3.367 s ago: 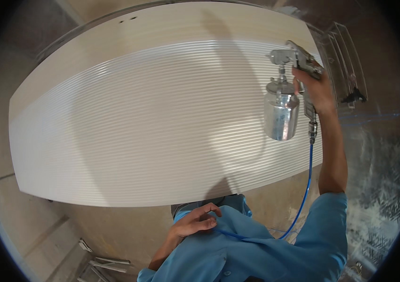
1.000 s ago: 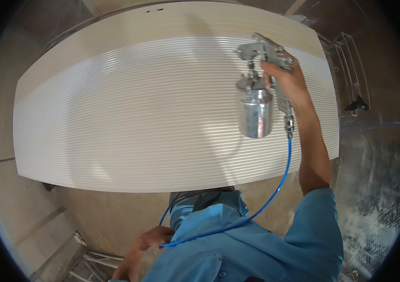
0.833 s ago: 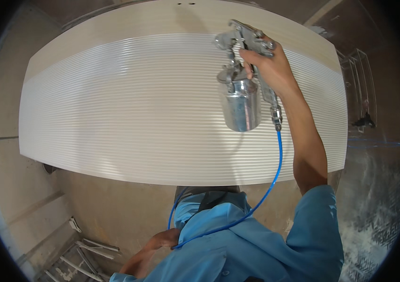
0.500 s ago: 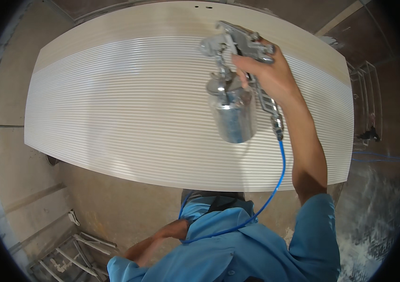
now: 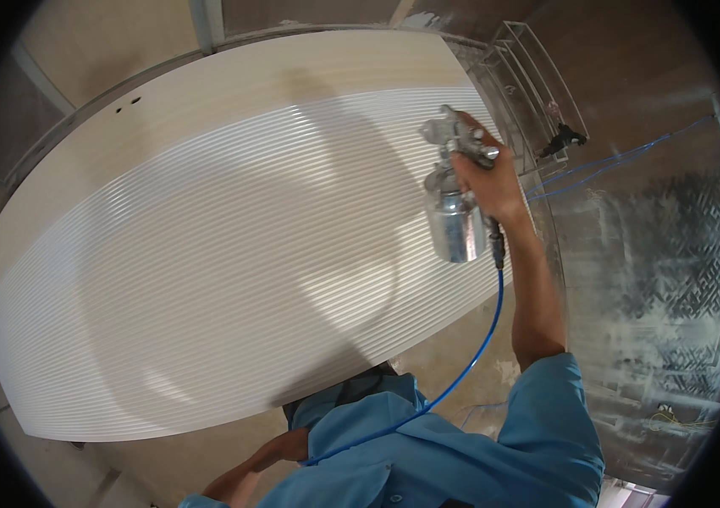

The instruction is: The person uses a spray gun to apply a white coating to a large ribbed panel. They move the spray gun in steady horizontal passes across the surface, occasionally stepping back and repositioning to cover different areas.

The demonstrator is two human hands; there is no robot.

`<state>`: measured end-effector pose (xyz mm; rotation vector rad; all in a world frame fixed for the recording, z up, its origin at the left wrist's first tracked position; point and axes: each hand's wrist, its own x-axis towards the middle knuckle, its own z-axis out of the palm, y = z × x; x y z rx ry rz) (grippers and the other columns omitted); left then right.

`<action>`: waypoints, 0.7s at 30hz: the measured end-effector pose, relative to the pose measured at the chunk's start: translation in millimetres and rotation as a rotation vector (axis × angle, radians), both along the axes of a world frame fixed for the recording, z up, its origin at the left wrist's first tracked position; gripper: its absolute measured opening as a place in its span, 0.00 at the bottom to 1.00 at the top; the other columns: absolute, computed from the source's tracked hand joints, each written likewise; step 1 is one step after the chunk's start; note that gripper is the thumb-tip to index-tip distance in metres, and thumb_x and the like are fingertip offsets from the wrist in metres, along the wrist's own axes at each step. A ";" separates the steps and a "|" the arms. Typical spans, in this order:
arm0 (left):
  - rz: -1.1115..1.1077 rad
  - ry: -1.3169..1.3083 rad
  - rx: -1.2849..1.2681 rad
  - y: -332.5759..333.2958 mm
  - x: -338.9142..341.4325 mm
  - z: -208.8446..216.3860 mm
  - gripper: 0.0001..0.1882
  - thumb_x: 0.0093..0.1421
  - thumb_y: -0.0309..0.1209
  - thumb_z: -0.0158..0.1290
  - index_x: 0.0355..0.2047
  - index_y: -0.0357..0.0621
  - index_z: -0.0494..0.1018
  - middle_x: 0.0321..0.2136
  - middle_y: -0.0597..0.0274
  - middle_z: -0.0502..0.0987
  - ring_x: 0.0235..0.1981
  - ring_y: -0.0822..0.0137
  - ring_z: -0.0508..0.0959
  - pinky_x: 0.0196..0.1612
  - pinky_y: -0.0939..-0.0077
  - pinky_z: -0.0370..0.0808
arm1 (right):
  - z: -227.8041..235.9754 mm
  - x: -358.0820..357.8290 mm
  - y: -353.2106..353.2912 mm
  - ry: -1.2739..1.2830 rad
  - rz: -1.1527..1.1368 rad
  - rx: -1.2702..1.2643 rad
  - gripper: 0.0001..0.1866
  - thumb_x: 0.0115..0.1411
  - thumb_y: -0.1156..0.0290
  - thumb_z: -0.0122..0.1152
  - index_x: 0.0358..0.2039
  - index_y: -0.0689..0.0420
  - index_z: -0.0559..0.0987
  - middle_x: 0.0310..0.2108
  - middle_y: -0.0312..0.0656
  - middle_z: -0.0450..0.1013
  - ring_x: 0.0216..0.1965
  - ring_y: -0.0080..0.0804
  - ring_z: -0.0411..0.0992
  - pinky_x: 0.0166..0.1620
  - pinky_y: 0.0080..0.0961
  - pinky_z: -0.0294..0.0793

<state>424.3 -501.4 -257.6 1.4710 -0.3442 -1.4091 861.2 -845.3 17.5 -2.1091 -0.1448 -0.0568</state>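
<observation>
My right hand (image 5: 491, 184) is wrapped round the grip of a silver spray gun (image 5: 461, 140). The gun's metal cup (image 5: 456, 224) hangs beneath its head, above the right end of a long white ribbed panel (image 5: 267, 245). A blue air hose (image 5: 485, 343) runs from the bottom of the grip, curves down and crosses the front of my blue shirt. My left hand (image 5: 294, 444) rests at my waist, close to where the hose passes; its fingers are hidden. The panel has a smooth pale strip along its far edge, with small dark holes in it.
Beyond the panel's right end stands a metal wire rack (image 5: 537, 80) with a black object (image 5: 565, 140) on it. More blue hose (image 5: 622, 158) trails over the dark floor there. White paint marks cover the floor (image 5: 656, 279) at right. A wall (image 5: 123, 51) runs behind the panel.
The view has turned and shifted right, so the panel now lies slanted and further left. My right hand has carried the spray gun toward the panel's right end. My left hand stays at my waist.
</observation>
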 end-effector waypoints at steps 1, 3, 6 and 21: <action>-0.005 -0.013 0.008 -13.1 3.6 1.3 0.15 0.52 0.40 0.56 0.24 0.39 0.80 0.19 0.52 0.81 0.22 0.57 0.83 0.31 0.62 0.78 | -4.5 6.3 -32.1 -0.006 -0.040 0.003 0.30 0.60 0.79 0.61 0.64 0.57 0.72 0.41 0.41 0.79 0.37 0.23 0.75 0.41 0.22 0.76; -0.035 -0.001 0.016 -33.5 16.0 -3.1 0.14 0.51 0.38 0.56 0.23 0.39 0.80 0.18 0.51 0.80 0.23 0.56 0.82 0.30 0.62 0.77 | -16.0 23.9 -89.5 0.059 -0.154 0.012 0.29 0.60 0.79 0.62 0.63 0.57 0.72 0.35 0.38 0.77 0.30 0.19 0.72 0.32 0.20 0.74; -0.204 -0.082 0.190 -46.3 36.6 -14.4 0.12 0.49 0.35 0.56 0.19 0.39 0.80 0.18 0.48 0.80 0.22 0.53 0.82 0.29 0.60 0.76 | -46.4 55.6 -140.4 -0.123 -0.283 -0.027 0.29 0.62 0.79 0.59 0.65 0.56 0.71 0.20 0.30 0.70 0.19 0.15 0.66 0.22 0.18 0.66; -0.050 -0.065 0.141 -67.8 50.6 65.6 0.15 0.48 0.38 0.59 0.30 0.37 0.81 0.27 0.45 0.83 0.30 0.50 0.84 0.36 0.59 0.79 | 22.9 43.0 -134.8 -0.092 -0.086 0.259 0.09 0.60 0.77 0.63 0.39 0.65 0.77 0.19 0.36 0.71 0.20 0.23 0.68 0.25 0.25 0.68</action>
